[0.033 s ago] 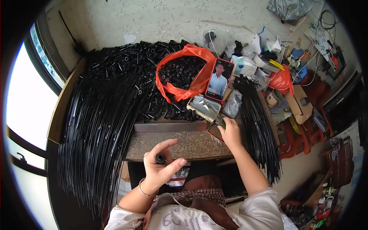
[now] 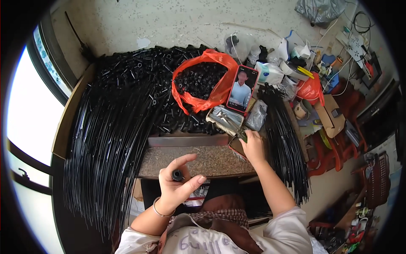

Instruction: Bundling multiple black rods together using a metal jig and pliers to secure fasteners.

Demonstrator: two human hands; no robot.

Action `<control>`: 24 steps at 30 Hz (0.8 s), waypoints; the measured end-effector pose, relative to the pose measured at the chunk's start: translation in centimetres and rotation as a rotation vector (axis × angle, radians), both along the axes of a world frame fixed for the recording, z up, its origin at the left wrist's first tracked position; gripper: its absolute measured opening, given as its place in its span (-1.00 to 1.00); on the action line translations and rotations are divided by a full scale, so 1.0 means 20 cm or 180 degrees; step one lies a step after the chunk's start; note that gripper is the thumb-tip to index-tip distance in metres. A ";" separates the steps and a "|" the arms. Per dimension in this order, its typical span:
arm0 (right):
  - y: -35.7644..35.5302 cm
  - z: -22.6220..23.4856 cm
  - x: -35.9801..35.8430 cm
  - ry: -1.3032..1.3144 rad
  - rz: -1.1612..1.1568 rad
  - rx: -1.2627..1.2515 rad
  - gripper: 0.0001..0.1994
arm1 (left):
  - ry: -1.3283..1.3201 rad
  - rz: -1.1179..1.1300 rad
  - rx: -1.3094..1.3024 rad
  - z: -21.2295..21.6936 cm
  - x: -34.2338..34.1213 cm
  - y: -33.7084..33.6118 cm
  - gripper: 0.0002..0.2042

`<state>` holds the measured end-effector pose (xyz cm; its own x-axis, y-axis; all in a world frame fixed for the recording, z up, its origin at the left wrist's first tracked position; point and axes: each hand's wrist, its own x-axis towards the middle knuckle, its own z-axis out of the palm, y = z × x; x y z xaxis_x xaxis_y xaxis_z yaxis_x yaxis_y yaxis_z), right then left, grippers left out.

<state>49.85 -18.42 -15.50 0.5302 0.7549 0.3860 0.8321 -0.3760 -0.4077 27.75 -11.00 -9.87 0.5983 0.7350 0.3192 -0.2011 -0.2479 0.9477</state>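
Note:
My left hand (image 2: 172,189) is raised over the near edge of the worktop. Its curled fingers grip a short black tubular part (image 2: 177,175), hollow end up, while the thumb and forefinger stand apart. At the right of the worktop, my right hand (image 2: 254,148) is closed round the handles of pliers (image 2: 234,126). Their metal jaws reach over a small box (image 2: 215,124) holding thin, pale metal pins or rods. Whether the jaws grip a pin is too small to tell. A small dark tray (image 2: 237,146) lies beside the right hand.
Black fittings (image 2: 139,63) are heaped at the back. Long black rods (image 2: 101,148) lie left, more rods (image 2: 287,148) right. A red plastic bag (image 2: 179,70) holds small black parts. A phone (image 2: 240,91) leans near the pin box. Clutter surrounds a cardboard box (image 2: 332,118).
The pliers in my right hand have shifted slightly up and left, their jaws now further over the box of pins. My left hand has stayed in place.

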 end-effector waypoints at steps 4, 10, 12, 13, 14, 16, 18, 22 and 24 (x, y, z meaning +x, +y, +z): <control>0.07 -0.01 0.03 -0.0158 0.0038 -0.0243 -0.76 | -0.0016 0.0058 -0.0028 0.00 0.01 0.04 -0.62; 0.07 0.00 0.04 0.0055 -0.0006 -0.0018 -0.78 | 0.0010 0.0053 0.0038 0.05 -0.02 0.01 -0.66; 0.05 0.00 0.04 0.0094 -0.0035 0.0154 -0.79 | 0.0046 -0.0035 -0.0046 0.07 -0.06 0.00 -0.68; 0.03 -0.01 0.03 0.0384 -0.0216 0.0291 -0.80 | 0.0117 -0.0136 0.0015 0.07 -0.09 0.00 -0.69; 0.02 -0.01 0.02 0.0677 -0.0397 0.0425 -0.80 | 0.0100 -0.0120 0.0025 0.07 -0.11 0.00 -0.69; -0.01 0.05 -0.04 0.0907 -0.0541 0.0670 -0.82 | 0.0080 -0.0306 0.0125 0.08 -0.16 -0.03 -0.70; -0.03 0.09 -0.10 0.0964 -0.0645 0.0797 -0.82 | 0.0075 -0.0449 0.0066 0.09 -0.19 -0.07 -0.73; -0.05 0.23 -0.39 0.3233 -0.0322 0.1470 -0.83 | 0.0082 -0.0574 0.0226 0.08 -0.27 -0.12 -0.68; -0.08 0.34 -0.64 0.4396 0.0889 0.2110 -0.82 | 0.0118 -0.0379 0.0242 0.07 -0.29 -0.14 -0.61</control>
<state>36.98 -20.06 -8.73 0.6191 0.7849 0.0271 -0.3047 0.2718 -0.9128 21.96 -13.75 -8.56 0.6923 0.6326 0.3472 -0.1985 -0.2955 0.9345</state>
